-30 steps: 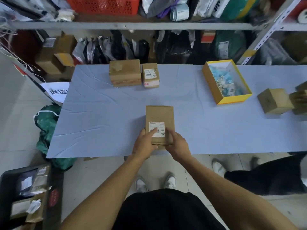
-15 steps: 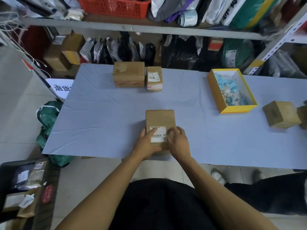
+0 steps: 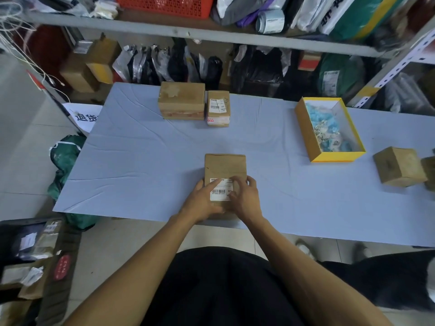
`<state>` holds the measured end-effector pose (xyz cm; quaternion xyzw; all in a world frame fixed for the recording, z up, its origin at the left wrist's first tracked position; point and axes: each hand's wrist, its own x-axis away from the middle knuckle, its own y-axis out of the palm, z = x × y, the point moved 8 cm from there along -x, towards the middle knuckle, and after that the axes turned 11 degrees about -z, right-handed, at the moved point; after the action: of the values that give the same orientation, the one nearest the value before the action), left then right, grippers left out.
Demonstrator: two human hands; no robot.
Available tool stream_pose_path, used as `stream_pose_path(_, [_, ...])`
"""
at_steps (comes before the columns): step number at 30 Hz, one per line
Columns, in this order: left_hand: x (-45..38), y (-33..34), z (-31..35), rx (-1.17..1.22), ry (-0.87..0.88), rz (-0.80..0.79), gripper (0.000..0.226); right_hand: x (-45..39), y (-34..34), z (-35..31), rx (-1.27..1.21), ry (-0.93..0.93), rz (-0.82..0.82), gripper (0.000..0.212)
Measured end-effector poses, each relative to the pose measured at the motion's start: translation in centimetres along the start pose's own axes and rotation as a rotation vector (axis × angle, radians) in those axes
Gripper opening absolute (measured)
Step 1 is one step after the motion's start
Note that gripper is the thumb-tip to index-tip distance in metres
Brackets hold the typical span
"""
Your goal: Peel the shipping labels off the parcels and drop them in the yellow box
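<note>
A brown cardboard parcel [image 3: 224,168] lies at the table's near edge, with a white shipping label [image 3: 220,192] on its top. My left hand [image 3: 203,201] grips the parcel's near left side, its index finger laid across the label. My right hand [image 3: 244,196] sits at the label's right edge, with curled fingertips and thumb pinching at that edge. The label still looks flat on the parcel. The yellow box [image 3: 306,128] stands open at the right of the table and holds blue and white scraps.
A large brown parcel [image 3: 181,100] and a small labelled parcel [image 3: 218,108] stand at the table's far edge. More brown boxes [image 3: 400,169] sit at the far right. Shelves packed with bags rise behind the table [image 3: 141,161]. Another person's dark clothing and shoes are at lower right.
Both hands slid forward over the parcel's top. My right fingers moved from the parcel's side onto the label's right edge, and my left index finger now crosses the label.
</note>
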<state>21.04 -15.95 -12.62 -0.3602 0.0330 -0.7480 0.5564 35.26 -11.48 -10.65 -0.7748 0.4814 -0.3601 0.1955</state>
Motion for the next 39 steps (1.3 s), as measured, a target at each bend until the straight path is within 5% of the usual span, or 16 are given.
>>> stream_pose_path(33, [0.1,0.1,-0.1,0.013,0.025,0.022,0.096,0.5,0.1,-0.2,-0.06,0.022,0.029,0.045])
stream_pose_path(39, [0.5,0.3,-0.1,-0.046,-0.017,0.151,0.08,0.9,0.8,-0.1,-0.096,0.048,0.054,0.043])
